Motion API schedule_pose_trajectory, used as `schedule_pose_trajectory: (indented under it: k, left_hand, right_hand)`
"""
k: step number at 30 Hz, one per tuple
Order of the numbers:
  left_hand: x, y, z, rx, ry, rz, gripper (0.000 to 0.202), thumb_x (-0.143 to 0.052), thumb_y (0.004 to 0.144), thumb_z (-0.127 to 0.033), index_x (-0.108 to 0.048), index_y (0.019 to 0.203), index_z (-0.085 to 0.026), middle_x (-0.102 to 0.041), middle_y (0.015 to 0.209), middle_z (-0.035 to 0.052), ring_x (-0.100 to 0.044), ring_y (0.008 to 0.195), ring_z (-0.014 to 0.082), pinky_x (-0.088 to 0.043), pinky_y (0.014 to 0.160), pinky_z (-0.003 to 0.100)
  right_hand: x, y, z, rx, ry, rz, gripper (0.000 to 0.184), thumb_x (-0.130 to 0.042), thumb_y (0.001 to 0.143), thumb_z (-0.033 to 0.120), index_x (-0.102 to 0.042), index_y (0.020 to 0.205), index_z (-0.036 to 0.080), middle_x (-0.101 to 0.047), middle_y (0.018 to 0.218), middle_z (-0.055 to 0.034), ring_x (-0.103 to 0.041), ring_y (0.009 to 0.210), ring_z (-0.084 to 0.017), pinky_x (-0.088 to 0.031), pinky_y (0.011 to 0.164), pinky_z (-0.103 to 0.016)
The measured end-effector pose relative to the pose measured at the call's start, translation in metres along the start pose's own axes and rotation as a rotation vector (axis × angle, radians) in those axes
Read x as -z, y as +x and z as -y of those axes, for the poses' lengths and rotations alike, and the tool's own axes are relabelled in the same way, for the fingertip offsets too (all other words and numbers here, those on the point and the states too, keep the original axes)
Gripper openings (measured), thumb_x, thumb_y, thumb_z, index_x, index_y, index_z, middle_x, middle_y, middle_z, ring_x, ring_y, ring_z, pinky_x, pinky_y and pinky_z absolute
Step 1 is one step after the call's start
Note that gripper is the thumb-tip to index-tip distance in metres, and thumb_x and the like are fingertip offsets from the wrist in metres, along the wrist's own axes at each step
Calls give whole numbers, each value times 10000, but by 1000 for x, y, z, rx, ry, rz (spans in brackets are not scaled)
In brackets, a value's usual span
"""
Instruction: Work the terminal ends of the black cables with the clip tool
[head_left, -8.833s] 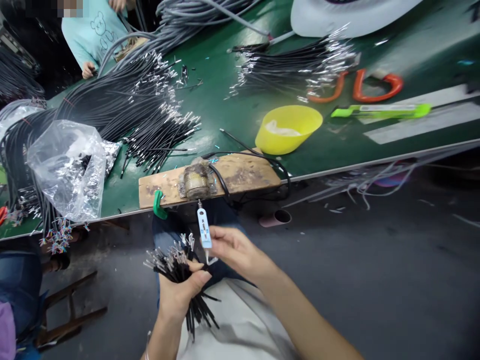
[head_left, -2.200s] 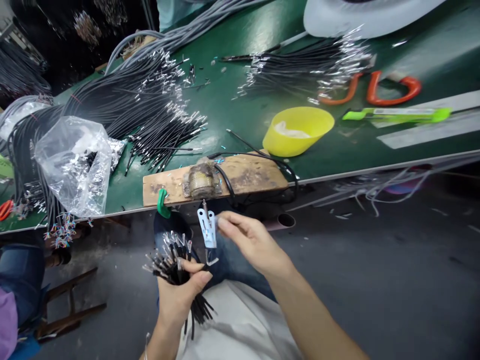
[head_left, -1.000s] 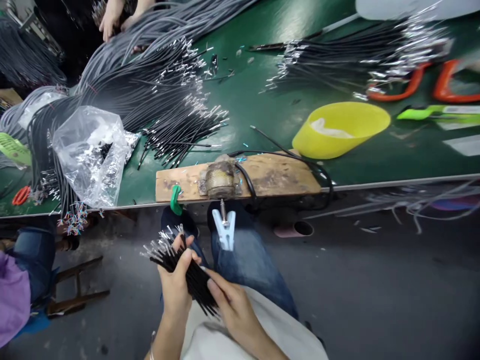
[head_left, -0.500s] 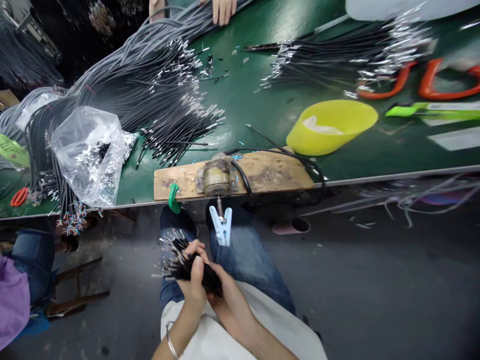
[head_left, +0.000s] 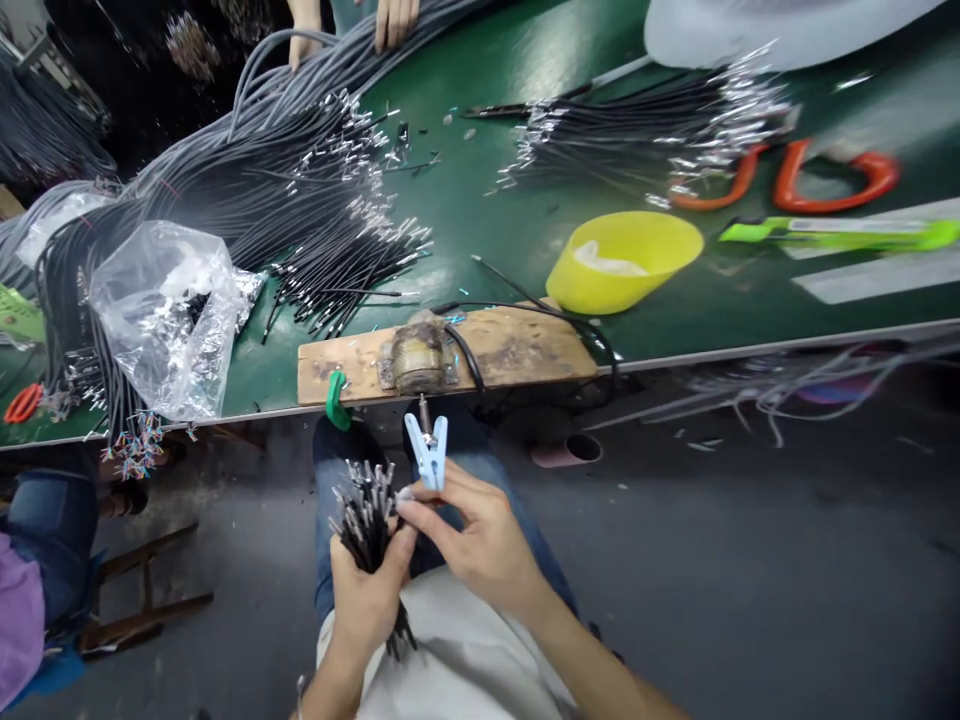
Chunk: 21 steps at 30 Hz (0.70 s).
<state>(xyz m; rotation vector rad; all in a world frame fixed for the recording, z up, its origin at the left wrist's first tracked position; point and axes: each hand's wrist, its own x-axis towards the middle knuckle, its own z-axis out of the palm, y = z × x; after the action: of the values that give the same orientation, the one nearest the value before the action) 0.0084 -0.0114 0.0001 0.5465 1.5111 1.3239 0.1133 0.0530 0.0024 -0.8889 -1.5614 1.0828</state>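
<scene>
My left hand (head_left: 369,590) is wrapped round a bundle of short black cables (head_left: 365,520) above my lap. Their silvery ends fan out at the top, and the lower ends stick out beneath the fist. Thumb and fingers of my right hand (head_left: 469,530) pinch at the bundle's upper right side, on what looks like one cable's pale tip; the fingers partly hide it. Just above that hand, a light blue clothes-peg-like clip (head_left: 427,450) hangs on the metal shaft of a small round motor-like device (head_left: 418,355). The device is fixed to a wooden board (head_left: 517,345) at the table edge.
On the green table (head_left: 465,220) lie grey cables (head_left: 195,140), a clear plastic bag (head_left: 169,320), a yellow container (head_left: 626,262), another black cable bundle (head_left: 630,125) and orange handles (head_left: 832,185). A green clamp (head_left: 337,400) grips the board. Another person's hand (head_left: 396,22) rests on cables at the back.
The bundle has turned more upright in my left hand. My right hand has moved from beneath the bundle to its upper right side and pinches there. The view has shifted slightly.
</scene>
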Motion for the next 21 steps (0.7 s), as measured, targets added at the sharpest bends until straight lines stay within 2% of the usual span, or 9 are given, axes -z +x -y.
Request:
schedule_pose_trajectory:
  k: [3,5,8,12,14,17,19,21]
  left_hand:
    - [-1,-3,-2,0,-19,-55,208,-748,635,-339,-681,687,-149,-476,483,-39,-373,411,55,-304,381,199]
    - [-1,-4,-2,20,-54,-52,216,-735,658,-335,-650,661,-137,-453,469,-46,-376,410,44,-315,388,182]
    - [-3,-3,3,60,-115,-7,307,-716,664,-414,-581,644,-139,-375,417,-74,-312,350,22,-289,352,164]
    - [-2,1,9,102,-168,70,398,-723,613,-501,-543,651,-149,-526,527,-22,-308,318,10,-333,313,179]
    - [-1,2,9,119,-169,101,384,-721,625,-489,-550,643,-146,-546,551,-9,-311,315,7,-348,304,179]
    - [0,2,5,143,-153,128,348,-706,665,-455,-572,623,-137,-457,454,-45,-284,305,6,-356,299,168]
    - [-1,1,4,160,-140,145,350,-705,668,-452,-580,610,-131,-381,396,-70,-253,293,8,-357,292,172]
    - [-2,-1,3,165,-132,143,370,-713,646,-472,-568,622,-132,-444,432,-53,-259,292,6,-364,292,184]
  right_hand:
    - [-8,-3,2,96,-113,-111,206,-533,779,118,-572,601,215,-541,552,-14,-478,563,-173,-400,569,-313]
    - [-12,-8,0,88,-101,-194,209,-528,775,119,-568,595,217,-504,525,-5,-448,539,-168,-391,558,-314]
    - [-18,-13,-4,-104,151,-189,193,-559,797,234,-590,610,201,-519,580,-17,-475,568,-165,-407,553,-303]
    - [-19,-16,-13,-475,699,-2,281,-616,751,449,-624,694,174,-513,622,-4,-434,494,-105,-388,467,-244]
    - [-17,-16,-17,-561,816,6,324,-623,728,495,-632,713,172,-495,596,9,-408,476,-89,-380,454,-227]
    - [-10,-15,-17,-503,732,-8,304,-665,694,471,-655,782,181,-528,660,-11,-475,557,-116,-419,497,-230]
    - [-6,-14,-15,-422,617,13,241,-693,686,410,-649,744,180,-535,693,-21,-500,588,-127,-432,507,-234]
    - [-5,-13,-10,-386,552,23,233,-667,720,379,-602,638,171,-510,638,-8,-480,524,-113,-415,465,-233]
